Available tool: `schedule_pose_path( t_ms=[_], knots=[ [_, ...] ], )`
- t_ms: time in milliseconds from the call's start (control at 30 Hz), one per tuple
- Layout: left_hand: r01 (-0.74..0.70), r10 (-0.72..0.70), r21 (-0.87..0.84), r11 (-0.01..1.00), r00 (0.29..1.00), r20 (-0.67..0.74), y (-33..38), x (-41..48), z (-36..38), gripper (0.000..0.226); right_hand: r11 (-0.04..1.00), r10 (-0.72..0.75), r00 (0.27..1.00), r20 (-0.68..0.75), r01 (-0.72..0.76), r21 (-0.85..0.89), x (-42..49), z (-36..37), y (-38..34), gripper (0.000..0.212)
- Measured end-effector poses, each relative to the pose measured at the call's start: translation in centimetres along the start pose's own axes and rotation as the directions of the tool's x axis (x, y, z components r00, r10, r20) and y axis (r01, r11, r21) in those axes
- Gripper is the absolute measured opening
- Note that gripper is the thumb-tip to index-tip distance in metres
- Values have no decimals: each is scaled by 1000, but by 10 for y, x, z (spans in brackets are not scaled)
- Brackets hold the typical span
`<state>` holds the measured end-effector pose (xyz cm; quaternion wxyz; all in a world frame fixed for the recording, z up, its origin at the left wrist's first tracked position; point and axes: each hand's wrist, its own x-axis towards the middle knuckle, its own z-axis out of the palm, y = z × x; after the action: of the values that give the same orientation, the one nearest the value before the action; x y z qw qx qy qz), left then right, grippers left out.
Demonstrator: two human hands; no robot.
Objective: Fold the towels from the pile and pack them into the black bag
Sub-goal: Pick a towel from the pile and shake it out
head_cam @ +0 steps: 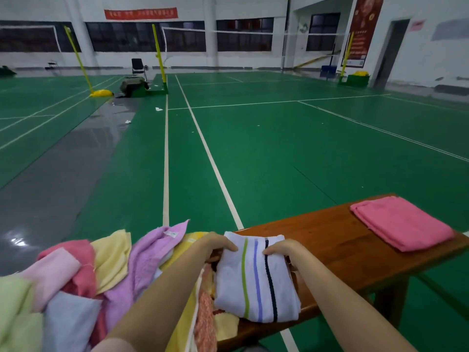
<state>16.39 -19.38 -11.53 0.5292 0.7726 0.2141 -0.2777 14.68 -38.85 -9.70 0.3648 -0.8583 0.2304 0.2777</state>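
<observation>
So this was fairly early in the job, I'd say. One pink towel (402,222) was already folded flat and parked at the far right end of the wooden bench (327,240), well apart from everything else. The striped white towel (256,278) sat in the middle of the bench, already doubled over into a long narrow shape, so it looked about halfway through its folds. The left hand (218,243) gripped its far left corner, fingers curled over the edge, and the right hand (281,248) held the far right edge the same way, fingers wrapped over the cloth near the dark stripe. Both were clamped on that one towel, not loose.

Plenty left though. The pile (83,280) on the left was still a big heap: pink, yellow, lilac, pale blue and light green pieces all tangled, touching the left forearm. I couldn't count them, they overlapped too much and the heap ran off the left and bottom edges.

The annoying bit: no black bag anywhere in view, so I couldn't tell if anything had been packed yet or where it even was. There was a dark lump way off on the court by the net post, too blurry to call. The thumbs were tucked under the towel, hidden.
</observation>
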Motion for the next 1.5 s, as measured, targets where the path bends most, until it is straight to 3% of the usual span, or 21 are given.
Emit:
schedule_pose_path(
  t_ms=[67,267,333,433,633,767,833,967,1100,1233,1367,1433,1500],
  knots=[
    [-34,32,55,998,999,35,-1,-3,1,64,1000,13,1000,-9,-13,-5,-3,0,7,64],
    [-272,290,176,946,953,-88,17,-29,25,40,932,-141,972,-186,194,305,-9,-13,30,48],
    [-344,363,193,919,929,-70,33,-46,37,40,909,-200,932,-302,291,297,-19,-26,37,42],
    [-481,491,157,863,871,-29,55,-63,57,59,873,-239,853,-465,398,281,-34,-51,49,30],
    [-611,608,23,791,790,77,102,-94,128,18,829,-195,687,-700,497,257,-59,-129,95,35],
    [-560,568,-102,822,799,196,131,-91,196,22,844,-120,592,-797,484,232,-61,-193,135,34],
    [-534,553,-142,833,797,243,145,-83,229,21,889,-65,565,-823,408,210,-54,-227,149,37],
    [-502,539,-198,842,798,270,175,-61,286,18,960,-14,582,-813,236,152,-25,-288,166,43],
    [-504,554,-236,831,789,267,197,-19,328,31,990,-12,620,-784,117,77,25,-331,168,38],
    [-617,621,-80,783,770,149,210,34,350,49,992,2,635,-773,94,81,87,-345,165,39],
    [-659,648,131,741,752,122,207,71,361,58,979,-50,623,-780,184,84,139,-337,164,38],
    [-695,701,325,642,703,117,198,83,361,61,987,-129,590,-797,158,-43,157,-317,167,43],
    [-753,818,490,439,561,129,190,90,355,55,958,-285,500,-818,115,-264,167,-291,173,43]
  ],
)
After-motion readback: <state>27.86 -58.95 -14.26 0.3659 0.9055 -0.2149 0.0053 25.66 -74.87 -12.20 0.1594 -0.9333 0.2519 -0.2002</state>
